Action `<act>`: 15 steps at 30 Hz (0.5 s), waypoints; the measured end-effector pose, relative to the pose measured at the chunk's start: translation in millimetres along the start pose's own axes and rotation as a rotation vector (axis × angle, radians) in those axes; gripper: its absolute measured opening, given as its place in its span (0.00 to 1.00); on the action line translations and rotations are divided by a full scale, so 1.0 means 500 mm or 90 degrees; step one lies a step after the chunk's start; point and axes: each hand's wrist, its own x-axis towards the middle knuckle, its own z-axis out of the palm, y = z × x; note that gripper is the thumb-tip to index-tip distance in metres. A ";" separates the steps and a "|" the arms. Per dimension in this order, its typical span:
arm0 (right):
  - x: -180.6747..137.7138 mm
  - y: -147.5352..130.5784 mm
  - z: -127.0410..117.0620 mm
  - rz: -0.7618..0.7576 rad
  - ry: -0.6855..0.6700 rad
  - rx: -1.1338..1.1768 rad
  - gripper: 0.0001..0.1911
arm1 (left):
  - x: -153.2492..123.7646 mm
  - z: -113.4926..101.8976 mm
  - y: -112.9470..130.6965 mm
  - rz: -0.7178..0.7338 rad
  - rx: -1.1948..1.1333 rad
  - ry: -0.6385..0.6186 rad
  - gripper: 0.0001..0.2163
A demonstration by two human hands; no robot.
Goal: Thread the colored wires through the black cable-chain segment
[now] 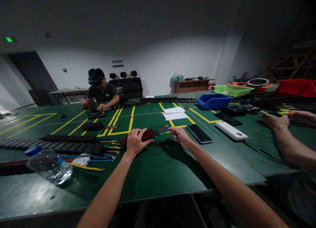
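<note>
My left hand (136,140) lies over a dark reddish-brown block (148,134), fingers wrapped across its top, pressing it to the green table. Coloured wires with ring terminals (160,130) come out of the block's right end. At the tips of those wires, my right hand (181,136) is closed in a pinch on a blue and green wire end. Just right of that hand a smartphone (199,133) rests face up. To the left, rows of black modules (81,147) lie with cable lugs (113,143) pointing toward the block.
A tilted water bottle (49,165) is at the near left. White papers (174,113), a white power bank (231,131) and a blue bin (213,101) sit to the right. One co-worker (101,93) works across the table; another person's hands (276,121) show at the right edge.
</note>
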 end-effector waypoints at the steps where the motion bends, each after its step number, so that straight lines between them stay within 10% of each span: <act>1: 0.002 0.003 -0.001 -0.003 0.003 0.002 0.13 | 0.000 0.000 0.000 0.002 -0.003 -0.003 0.34; 15: 0.014 0.019 -0.007 0.012 0.051 -0.033 0.13 | -0.001 0.003 0.002 0.011 -0.014 -0.036 0.34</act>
